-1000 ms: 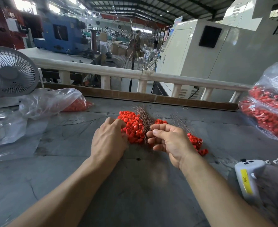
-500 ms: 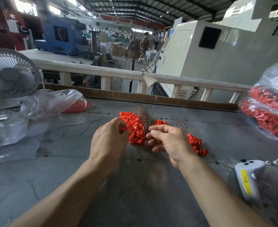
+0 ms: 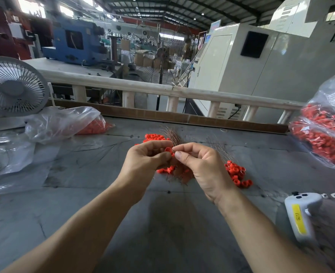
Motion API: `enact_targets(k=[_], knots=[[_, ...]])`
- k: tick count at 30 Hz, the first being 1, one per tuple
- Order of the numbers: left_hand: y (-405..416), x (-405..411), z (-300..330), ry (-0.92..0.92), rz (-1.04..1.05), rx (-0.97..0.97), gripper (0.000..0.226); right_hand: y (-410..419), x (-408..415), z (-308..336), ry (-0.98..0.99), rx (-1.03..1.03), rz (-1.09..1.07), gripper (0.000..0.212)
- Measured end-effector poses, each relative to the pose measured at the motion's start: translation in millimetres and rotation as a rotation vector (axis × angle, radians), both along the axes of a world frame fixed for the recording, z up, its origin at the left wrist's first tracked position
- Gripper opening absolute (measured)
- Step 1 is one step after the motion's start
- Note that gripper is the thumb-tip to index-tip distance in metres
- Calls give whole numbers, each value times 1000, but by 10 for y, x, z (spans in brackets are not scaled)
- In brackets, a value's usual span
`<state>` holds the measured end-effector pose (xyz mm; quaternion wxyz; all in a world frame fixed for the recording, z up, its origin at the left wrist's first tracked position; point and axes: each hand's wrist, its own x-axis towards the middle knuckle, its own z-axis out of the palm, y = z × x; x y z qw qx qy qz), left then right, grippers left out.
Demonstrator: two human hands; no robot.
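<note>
A small red cap (image 3: 169, 150) is pinched in the left hand (image 3: 145, 160) at the centre of the frame, above the table. A thin wire (image 3: 173, 149) is pinched in the right hand (image 3: 200, 164), its tip at the cap. Threading appears to be in hand; next, the wire must be steered squarely through the hole. Loose caps (image 3: 236, 173) and a wire bundle (image 3: 171, 134) are heaped on the grey table (image 3: 162, 223). A bag (image 3: 324, 134) sits at the right edge, a fan (image 3: 13, 87) at upper left, and machines stand behind.

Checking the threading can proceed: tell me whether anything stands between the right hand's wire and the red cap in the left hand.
Nothing visible does. The left hand pinches the red cap, the right hand pinches the wire right against it. Its tip cannot be made out.
</note>
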<state>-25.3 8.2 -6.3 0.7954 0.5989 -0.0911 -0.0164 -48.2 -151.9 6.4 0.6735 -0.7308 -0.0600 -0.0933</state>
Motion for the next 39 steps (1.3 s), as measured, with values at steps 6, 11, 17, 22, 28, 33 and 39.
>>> enact_targets(k=[6,11,17,22,28,33,39], knots=[[11,-32,32,-13,-11,-52,21,7,-27,14,-36,-19,-5,9],[9,-51,35,-69,28,13,17,16,-35,27,-50,-14,-18,9],[1,-42,20,-91,10,57,25,17,-37,21,-82,-34,-35,9],[-14,-45,1,-91,30,63,26,23,-43,18,-86,21,-15,9],[-31,-52,13,-58,91,24,17,16,-7,-36,-176,-199,-87,12],[-39,-66,26,-55,81,17,18,31,2,-44,-192,-216,-113,14],[-43,-81,42,-52,79,12,19,26,-9,-24,-195,-209,-125,14]])
